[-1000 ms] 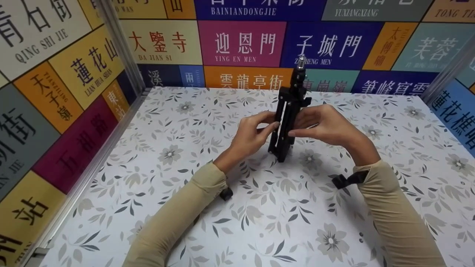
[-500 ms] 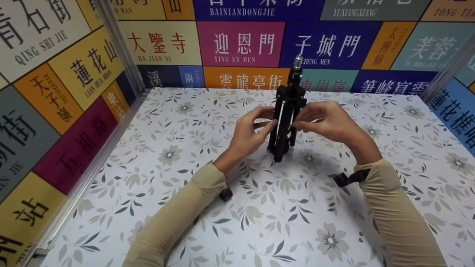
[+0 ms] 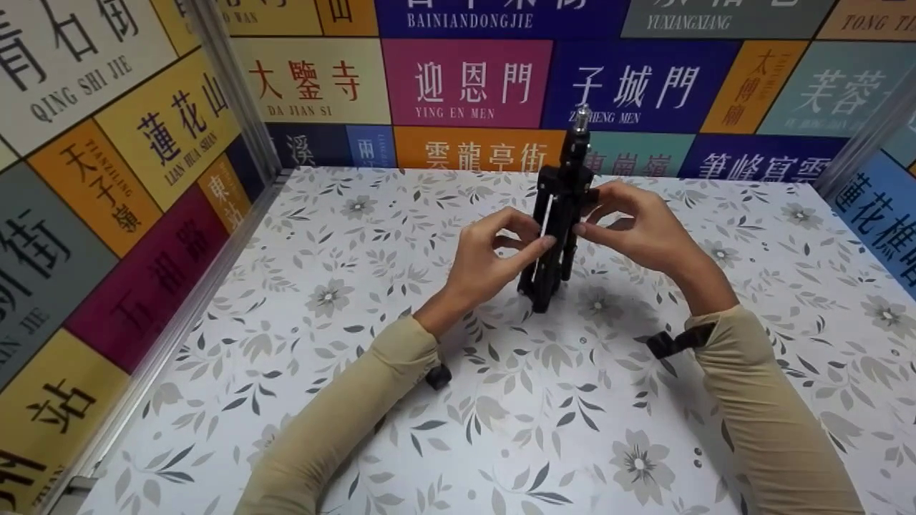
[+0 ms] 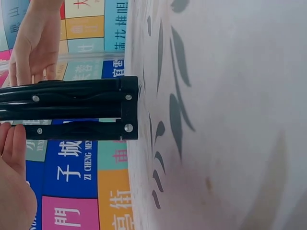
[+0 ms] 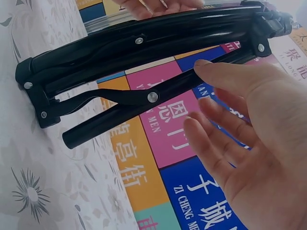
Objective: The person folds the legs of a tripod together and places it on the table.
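Observation:
A black folding tripod (image 3: 562,214) with a silver stud on top stands on the table, leaning slightly right, its legs mostly folded together. My left hand (image 3: 486,250) holds it from the left, its thumb across the front of the legs. On the other side, my right hand (image 3: 637,225) pinches the tripod higher up, near the upper joint. In the right wrist view, one leg (image 5: 115,115) stands a little away from the rest, with my right thumb (image 5: 206,72) on it and the other fingers loosely bent. The right forefinger's tip is hidden.
A white table (image 3: 401,443) with a grey leaf and flower pattern lies beneath the hands. Panels with coloured Chinese lettering (image 3: 465,82) rise at the back and left. Black camera mounts (image 3: 665,345) sit at the wrists.
The tripod's top swayed left, then back right. My right hand has slid up along it, and a right-side leg now stands slightly apart. My left thumb has shifted right across the legs.

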A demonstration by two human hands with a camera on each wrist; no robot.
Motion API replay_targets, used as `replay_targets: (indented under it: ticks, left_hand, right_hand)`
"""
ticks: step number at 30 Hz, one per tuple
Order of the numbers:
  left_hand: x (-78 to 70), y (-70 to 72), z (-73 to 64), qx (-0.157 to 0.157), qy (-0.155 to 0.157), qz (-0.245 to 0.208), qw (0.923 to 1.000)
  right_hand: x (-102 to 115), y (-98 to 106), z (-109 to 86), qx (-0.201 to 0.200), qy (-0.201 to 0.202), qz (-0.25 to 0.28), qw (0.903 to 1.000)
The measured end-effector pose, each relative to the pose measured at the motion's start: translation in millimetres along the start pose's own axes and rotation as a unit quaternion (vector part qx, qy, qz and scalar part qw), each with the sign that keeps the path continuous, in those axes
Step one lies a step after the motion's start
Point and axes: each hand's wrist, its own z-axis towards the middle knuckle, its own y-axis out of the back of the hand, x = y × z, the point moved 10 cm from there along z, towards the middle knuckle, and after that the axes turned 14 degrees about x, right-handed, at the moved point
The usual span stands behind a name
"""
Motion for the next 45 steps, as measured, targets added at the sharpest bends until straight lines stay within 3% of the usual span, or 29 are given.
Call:
replay_targets:
  ticks: [6,15,30,45]
  left_hand:
    - [-1.1,-9.7,-0.6,0.028,0.011,-0.012,0.9995]
    - [-0.8,-13.2,-1.7,0.041,0.016,-0.010,0.9990]
    - [-1.6,-16.6,-0.9,0.042,0.028,-0.010,0.9987]
    - [-1.2,-16.0,-1.5,0.053,0.015,-0.022,0.9982]
  right_hand:
    - [0,-3,1.4,0.018,0.017,-0.013,0.9996]
    - [1,-6,2.3,0.025,0.024,-0.005,0.9994]
    - [-3,-9,2.9,0.035,0.026,0.017,0.9989]
    - [-2,-11,3.1,0.041,0.019,0.022,0.9987]
